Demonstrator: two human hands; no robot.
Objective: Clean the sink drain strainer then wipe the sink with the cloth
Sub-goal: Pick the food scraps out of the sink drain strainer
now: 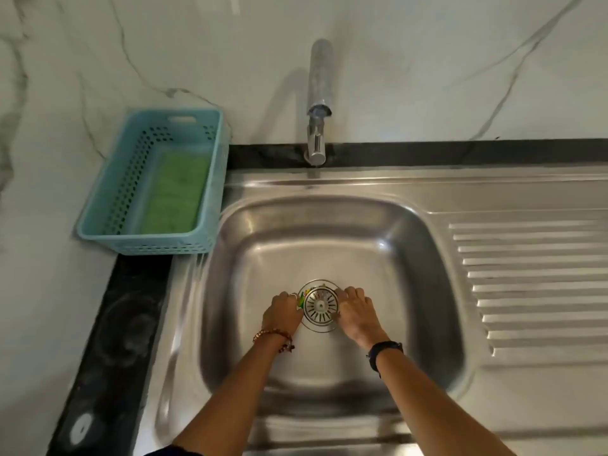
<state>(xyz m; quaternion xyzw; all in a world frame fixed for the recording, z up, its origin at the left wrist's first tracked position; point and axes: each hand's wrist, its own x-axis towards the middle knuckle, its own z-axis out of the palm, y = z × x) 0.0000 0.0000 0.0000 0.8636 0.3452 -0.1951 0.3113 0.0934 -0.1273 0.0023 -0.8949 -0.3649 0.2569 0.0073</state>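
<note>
A round slotted metal drain strainer (pixel 320 305) sits in the drain at the bottom of the steel sink (pixel 427 258). My left hand (pixel 283 311) is at its left edge, fingers curled around a small green and yellow thing (pixel 302 299) that I cannot identify. On the strainer's right edge rests my right hand (pixel 357 312), its fingertips touching the rim. A green cloth (pixel 172 192) lies inside the light blue basket (pixel 210 179) left of the sink.
A chrome tap (pixel 317 103) rises behind the basin, its spout over the far rim. A ribbed drainboard (pixel 533 278) runs along the right. A dark counter strip (pixel 108 340) borders the sink on the left. White marble wall stands behind.
</note>
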